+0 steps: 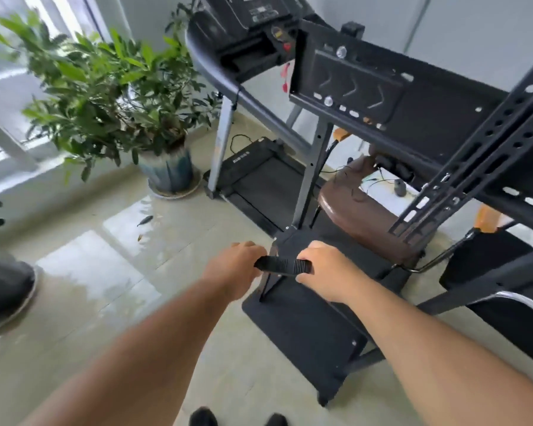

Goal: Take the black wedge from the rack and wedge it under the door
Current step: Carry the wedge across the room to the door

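Note:
A black ribbed wedge (282, 266) hangs in the air in front of me, held level between both hands. My left hand (234, 270) grips its left end and my right hand (325, 272) grips its right end. Both hands are above the low black base plate (302, 327) of a black metal rack (428, 118), whose perforated bars rise at the right. No door is in view.
A treadmill (253, 179) stands behind the rack. A brown stool (363, 210) sits under the rack's upper bar. A potted plant (166, 170) is at the back left, another dark pot (3, 284) at the far left. Shiny tiled floor (105, 272) spreads left of the rack.

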Available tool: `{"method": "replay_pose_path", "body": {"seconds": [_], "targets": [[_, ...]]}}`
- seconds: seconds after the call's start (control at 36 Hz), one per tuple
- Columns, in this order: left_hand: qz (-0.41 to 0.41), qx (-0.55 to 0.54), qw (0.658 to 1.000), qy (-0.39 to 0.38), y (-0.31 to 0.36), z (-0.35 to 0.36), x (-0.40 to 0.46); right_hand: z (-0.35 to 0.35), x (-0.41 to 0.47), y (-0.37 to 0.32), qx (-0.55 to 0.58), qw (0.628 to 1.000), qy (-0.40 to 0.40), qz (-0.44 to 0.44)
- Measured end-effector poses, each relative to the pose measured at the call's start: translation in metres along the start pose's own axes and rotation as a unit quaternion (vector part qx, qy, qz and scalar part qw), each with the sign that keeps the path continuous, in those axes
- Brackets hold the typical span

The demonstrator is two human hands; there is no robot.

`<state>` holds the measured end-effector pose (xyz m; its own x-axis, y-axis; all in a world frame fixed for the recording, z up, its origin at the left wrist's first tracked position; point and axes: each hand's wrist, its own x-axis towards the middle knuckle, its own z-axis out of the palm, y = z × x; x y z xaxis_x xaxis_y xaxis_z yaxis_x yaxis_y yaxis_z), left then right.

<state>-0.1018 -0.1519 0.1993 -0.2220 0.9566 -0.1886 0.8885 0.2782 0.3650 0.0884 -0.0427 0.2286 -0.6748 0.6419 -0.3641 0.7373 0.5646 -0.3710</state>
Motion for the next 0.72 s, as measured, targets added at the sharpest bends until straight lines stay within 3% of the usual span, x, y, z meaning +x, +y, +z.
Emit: {"method": "replay_pose_path", "body": {"seconds": [0.31, 0.72], "targets": [[-0.155, -0.024, 0.985, 0.07, -0.105, -0.029, -0.145, 0.039, 0.002, -0.163, -0.098, 0.98, -0.081, -0.154], [-0.298, -0.065, 0.943, 0.133, -0.241, -0.023, -0.395, 0.178, -0.059, -0.387, -0.157, 0.933, -0.121, -0.301]]}}
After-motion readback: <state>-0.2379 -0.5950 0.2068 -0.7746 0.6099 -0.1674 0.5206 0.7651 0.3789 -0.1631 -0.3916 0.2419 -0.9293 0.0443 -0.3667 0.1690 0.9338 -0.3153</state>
